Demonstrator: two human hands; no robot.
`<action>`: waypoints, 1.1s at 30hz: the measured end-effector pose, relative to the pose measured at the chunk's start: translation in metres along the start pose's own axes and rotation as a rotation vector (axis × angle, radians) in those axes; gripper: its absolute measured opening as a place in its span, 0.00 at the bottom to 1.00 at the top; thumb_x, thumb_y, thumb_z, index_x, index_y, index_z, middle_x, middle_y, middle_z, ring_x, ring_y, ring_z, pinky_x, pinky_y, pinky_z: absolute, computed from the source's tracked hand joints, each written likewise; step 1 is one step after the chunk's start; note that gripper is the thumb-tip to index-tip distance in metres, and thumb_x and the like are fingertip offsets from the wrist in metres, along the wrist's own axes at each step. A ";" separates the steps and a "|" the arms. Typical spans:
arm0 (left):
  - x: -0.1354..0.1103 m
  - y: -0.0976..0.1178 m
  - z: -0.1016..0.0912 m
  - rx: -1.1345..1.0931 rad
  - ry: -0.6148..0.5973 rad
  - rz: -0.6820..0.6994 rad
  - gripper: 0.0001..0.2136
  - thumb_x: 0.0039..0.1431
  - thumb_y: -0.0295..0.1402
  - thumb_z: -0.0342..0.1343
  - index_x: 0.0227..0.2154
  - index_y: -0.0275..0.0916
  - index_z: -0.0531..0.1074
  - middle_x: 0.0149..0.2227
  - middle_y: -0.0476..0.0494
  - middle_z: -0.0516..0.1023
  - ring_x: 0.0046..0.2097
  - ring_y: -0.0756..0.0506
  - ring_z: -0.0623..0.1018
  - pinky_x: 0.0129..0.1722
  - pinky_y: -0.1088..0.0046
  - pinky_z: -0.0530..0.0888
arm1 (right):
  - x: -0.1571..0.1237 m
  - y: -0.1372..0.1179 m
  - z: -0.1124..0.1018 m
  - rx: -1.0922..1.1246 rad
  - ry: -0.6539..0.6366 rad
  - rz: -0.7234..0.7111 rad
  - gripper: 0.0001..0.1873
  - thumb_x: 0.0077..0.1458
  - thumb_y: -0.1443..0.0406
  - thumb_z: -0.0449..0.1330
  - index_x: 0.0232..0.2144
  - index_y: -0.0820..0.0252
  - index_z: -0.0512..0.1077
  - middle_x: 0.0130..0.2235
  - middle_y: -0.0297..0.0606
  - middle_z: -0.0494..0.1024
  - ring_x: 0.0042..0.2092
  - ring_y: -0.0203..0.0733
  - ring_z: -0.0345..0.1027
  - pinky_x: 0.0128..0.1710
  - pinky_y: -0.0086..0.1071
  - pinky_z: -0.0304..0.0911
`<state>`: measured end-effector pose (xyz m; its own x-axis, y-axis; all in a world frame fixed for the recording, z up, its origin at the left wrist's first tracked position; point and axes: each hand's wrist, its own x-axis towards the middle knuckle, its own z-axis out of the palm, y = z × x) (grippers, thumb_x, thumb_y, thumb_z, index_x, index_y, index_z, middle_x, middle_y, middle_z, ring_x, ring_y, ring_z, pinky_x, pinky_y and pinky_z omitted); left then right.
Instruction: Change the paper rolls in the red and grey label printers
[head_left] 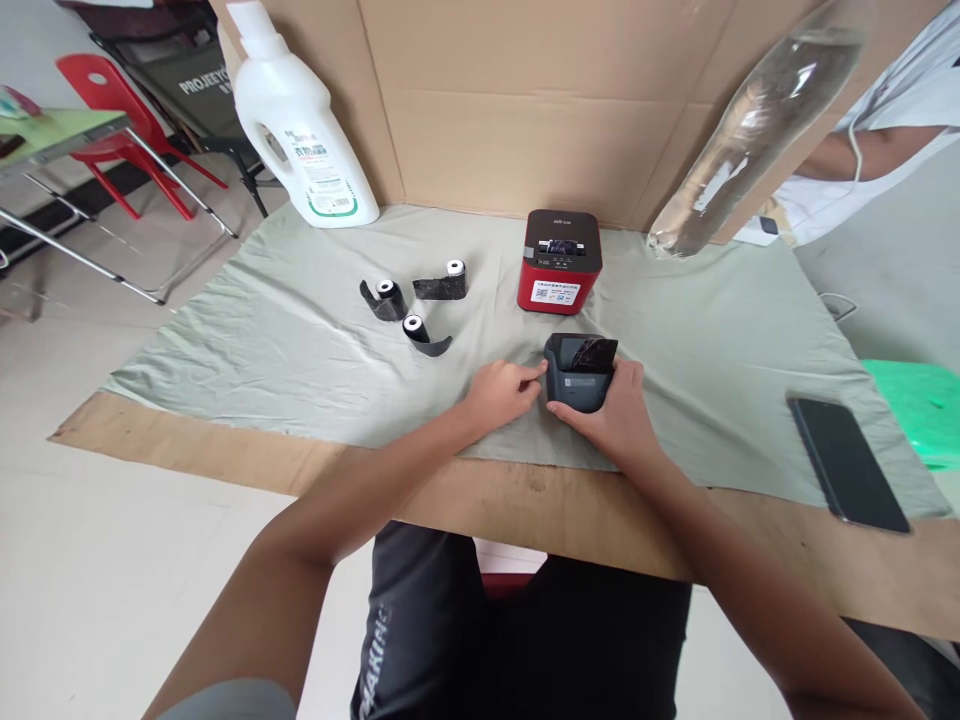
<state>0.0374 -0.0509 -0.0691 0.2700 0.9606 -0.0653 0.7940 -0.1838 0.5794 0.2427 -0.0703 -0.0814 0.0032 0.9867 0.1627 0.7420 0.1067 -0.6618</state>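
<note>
A small dark grey printer [579, 368] sits on the pale green cloth [300, 340] near the table's front edge, its lid up. My right hand [611, 418] is wrapped round its front and right side. My left hand [504, 390] is curled, with its fingertips touching the printer's left side. Behind it stands a red printer [560, 261] with a black top. To the left lie three rolls of black tape on white cores [414, 300], each partly unwound.
A white detergent bottle [296, 125] stands at the back left against a cardboard wall [525, 100]. A clear plastic bottle [750, 120] leans at the back right. A black phone [847, 462] lies at the right. Another person's arm [862, 155] shows at far right.
</note>
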 end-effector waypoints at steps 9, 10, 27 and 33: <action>-0.001 -0.002 -0.001 -0.065 0.058 0.031 0.22 0.66 0.28 0.52 0.60 0.45 0.78 0.30 0.46 0.84 0.33 0.46 0.78 0.37 0.70 0.72 | -0.002 -0.001 -0.002 -0.012 -0.002 -0.018 0.57 0.41 0.43 0.73 0.64 0.64 0.58 0.59 0.57 0.64 0.65 0.67 0.60 0.63 0.60 0.63; -0.001 -0.003 0.000 -0.072 0.059 0.031 0.22 0.66 0.28 0.52 0.60 0.45 0.78 0.30 0.47 0.84 0.33 0.46 0.78 0.37 0.70 0.72 | -0.002 -0.002 -0.002 -0.014 -0.003 -0.019 0.56 0.41 0.43 0.73 0.64 0.64 0.58 0.59 0.58 0.64 0.65 0.67 0.60 0.63 0.60 0.62; 0.004 -0.012 0.006 -0.208 0.139 0.070 0.20 0.65 0.29 0.52 0.57 0.42 0.80 0.25 0.52 0.76 0.31 0.49 0.73 0.39 0.73 0.72 | -0.002 -0.001 -0.002 -0.013 -0.013 -0.038 0.55 0.43 0.43 0.73 0.64 0.62 0.57 0.58 0.57 0.65 0.66 0.70 0.57 0.62 0.63 0.62; 0.004 -0.015 0.006 -0.246 0.103 0.118 0.26 0.65 0.28 0.51 0.65 0.43 0.72 0.25 0.54 0.73 0.30 0.50 0.71 0.39 0.74 0.72 | -0.001 -0.001 -0.002 -0.003 -0.008 -0.025 0.56 0.40 0.44 0.74 0.63 0.63 0.58 0.58 0.58 0.64 0.66 0.71 0.58 0.63 0.63 0.61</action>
<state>0.0300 -0.0452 -0.0832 0.2861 0.9540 0.0896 0.6011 -0.2515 0.7585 0.2431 -0.0715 -0.0796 -0.0207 0.9847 0.1733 0.7441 0.1309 -0.6551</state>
